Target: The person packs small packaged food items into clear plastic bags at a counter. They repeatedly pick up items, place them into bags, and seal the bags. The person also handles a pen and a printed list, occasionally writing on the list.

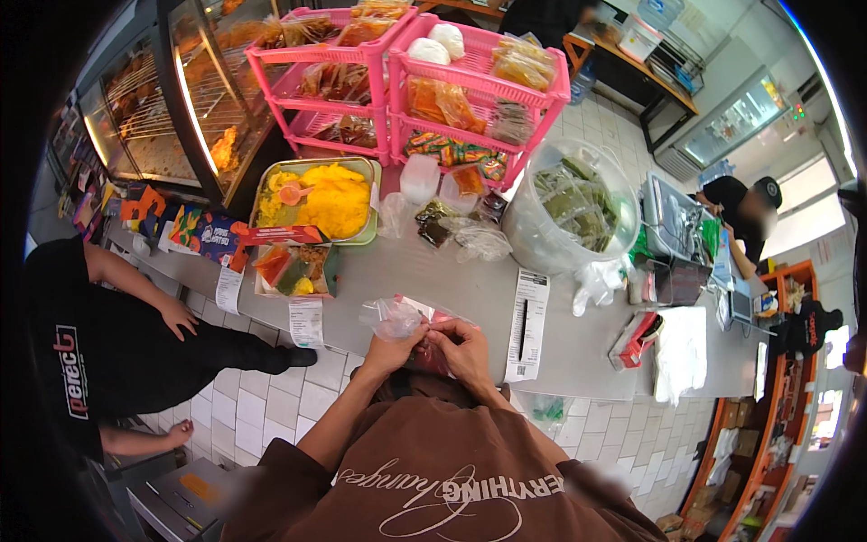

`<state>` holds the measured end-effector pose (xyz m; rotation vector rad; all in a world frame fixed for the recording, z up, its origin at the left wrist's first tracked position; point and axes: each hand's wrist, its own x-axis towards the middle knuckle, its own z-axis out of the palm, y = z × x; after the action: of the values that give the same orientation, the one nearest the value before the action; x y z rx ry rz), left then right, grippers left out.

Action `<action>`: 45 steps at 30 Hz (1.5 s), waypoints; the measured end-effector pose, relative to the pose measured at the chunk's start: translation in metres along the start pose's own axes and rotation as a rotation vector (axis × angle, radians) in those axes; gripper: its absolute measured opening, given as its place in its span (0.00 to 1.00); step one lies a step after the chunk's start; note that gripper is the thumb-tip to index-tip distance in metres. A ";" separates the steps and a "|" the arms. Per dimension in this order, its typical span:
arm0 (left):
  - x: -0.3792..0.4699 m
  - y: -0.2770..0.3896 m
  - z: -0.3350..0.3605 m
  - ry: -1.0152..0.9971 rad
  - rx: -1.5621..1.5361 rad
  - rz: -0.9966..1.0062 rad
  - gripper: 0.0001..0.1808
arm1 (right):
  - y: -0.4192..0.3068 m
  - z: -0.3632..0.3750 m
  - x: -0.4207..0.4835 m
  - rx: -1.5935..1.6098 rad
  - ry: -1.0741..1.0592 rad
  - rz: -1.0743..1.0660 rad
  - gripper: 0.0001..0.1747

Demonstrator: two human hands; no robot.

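Close to the table's near edge, my left hand (395,347) and my right hand (462,347) meet, fingertips pinched together on a clear plastic bag (393,320). A red and pink item (437,313) lies behind and under the fingers; its kind is unclear. To the left stands an open box of food (296,271) with a red sachet and greens. Behind it, a metal tray of yellow rice (332,196) holds a pink scoop (293,194). Knotted plastic bags (467,234) sit beyond my hands. A long paper receipt (527,325) with a black pen (523,330) lies to the right.
Pink plastic racks (474,78) with bagged sauces stand at the back, beside a glass food warmer (196,101). A large clear tub (576,203) holds green packets. Co-workers are at left (135,339) and far right (738,203). White plastic bags (681,356) lie right.
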<state>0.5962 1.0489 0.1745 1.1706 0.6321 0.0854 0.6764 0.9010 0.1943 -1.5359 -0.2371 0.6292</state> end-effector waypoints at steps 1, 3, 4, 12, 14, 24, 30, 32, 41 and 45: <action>-0.001 0.002 0.002 0.004 0.018 0.023 0.12 | -0.001 0.000 0.000 0.019 -0.001 0.059 0.07; -0.002 0.005 0.003 0.019 -0.006 0.005 0.11 | -0.002 -0.002 -0.002 -0.064 0.019 -0.038 0.07; -0.003 0.007 0.004 0.032 0.047 0.014 0.11 | -0.002 -0.003 -0.003 -0.095 0.033 -0.006 0.08; -0.003 0.010 0.008 0.042 0.161 0.045 0.12 | 0.004 -0.003 -0.002 -0.050 0.062 -0.050 0.08; -0.004 0.011 0.009 0.056 0.147 0.128 0.10 | 0.005 -0.003 -0.001 -0.027 0.066 -0.065 0.08; -0.005 0.010 0.009 0.015 0.268 0.315 0.10 | 0.005 -0.006 0.002 -0.018 0.068 -0.022 0.09; -0.002 0.011 0.013 0.077 0.170 0.190 0.08 | -0.002 -0.007 -0.002 -0.117 0.062 0.021 0.10; -0.001 0.011 0.012 0.070 0.317 0.245 0.06 | -0.001 -0.006 -0.001 -0.101 0.063 0.038 0.10; 0.005 0.029 -0.010 -0.227 0.715 0.709 0.09 | 0.002 -0.020 0.015 -0.137 -0.106 0.077 0.08; 0.004 0.030 -0.005 -0.115 0.677 0.557 0.08 | -0.009 -0.018 -0.001 -0.372 -0.187 -0.163 0.02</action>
<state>0.6042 1.0668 0.1982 1.9727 0.2093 0.2889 0.6869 0.8855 0.2028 -1.7908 -0.6448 0.6227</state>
